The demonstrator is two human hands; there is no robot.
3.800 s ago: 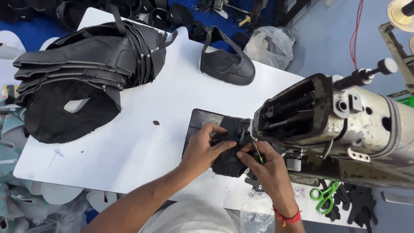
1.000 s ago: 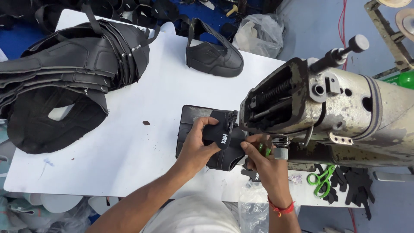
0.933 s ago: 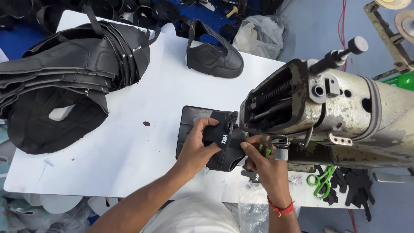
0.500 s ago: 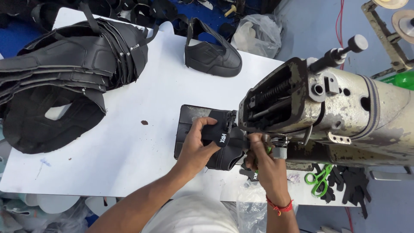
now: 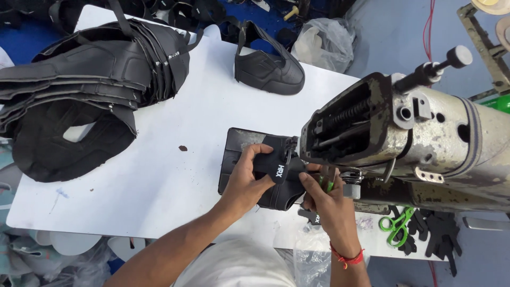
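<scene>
Here we view, from above, a white worktable (image 5: 175, 111) filling the left and centre of the frame. At the right stands a worn grey industrial sewing machine (image 5: 425, 141), its head reaching toward the centre. In the upper left lies a stack of black shoe uppers (image 5: 85, 90), fanned one over another, and a single shaped black shoe upper (image 5: 268, 66) rests apart at the upper centre. Just below the centre we find the black shoe piece (image 5: 279, 178) being worked, lying partly on a dark flat plate (image 5: 234, 151) and pushed against the machine head. Our left hand (image 5: 247, 178) grips its left side, fingers curled over the top edge and thumb beneath. Our right hand (image 5: 326, 199), with a red thread band at the wrist, pinches the piece's right edge just under the machine head; fingertips closed on the material. Green-handled scissors (image 5: 396, 223) lie at the lower right, beside small black cut pieces (image 5: 435, 236).
</scene>
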